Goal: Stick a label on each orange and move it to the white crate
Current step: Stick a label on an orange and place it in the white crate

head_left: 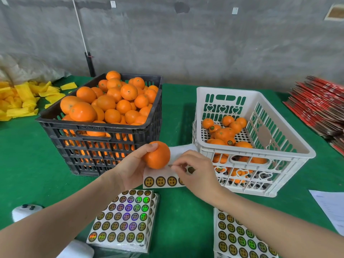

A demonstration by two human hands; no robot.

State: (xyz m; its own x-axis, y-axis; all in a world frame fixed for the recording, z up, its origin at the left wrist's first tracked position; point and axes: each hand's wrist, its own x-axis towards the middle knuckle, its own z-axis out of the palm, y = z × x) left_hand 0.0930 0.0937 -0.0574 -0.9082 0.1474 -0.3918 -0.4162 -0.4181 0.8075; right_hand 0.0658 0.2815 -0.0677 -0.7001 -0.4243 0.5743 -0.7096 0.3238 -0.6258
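My left hand (133, 165) grips an orange (157, 155) above the green table, between the two crates. My right hand (193, 171) pinches a round label (190, 170) just right of the orange, over a partly used label sheet (161, 180) that lies on the table. The black crate (96, 135) at left is heaped with oranges. The white crate (256, 146) at right holds several oranges, some with labels showing.
Two stacks of full label sheets lie near me, one in the middle (123, 220) and one at right (240, 237). Yellow foam nets (20, 99) pile up at far left, red flat cartons (320, 110) at far right, and paper (331, 207) sits at the right edge.
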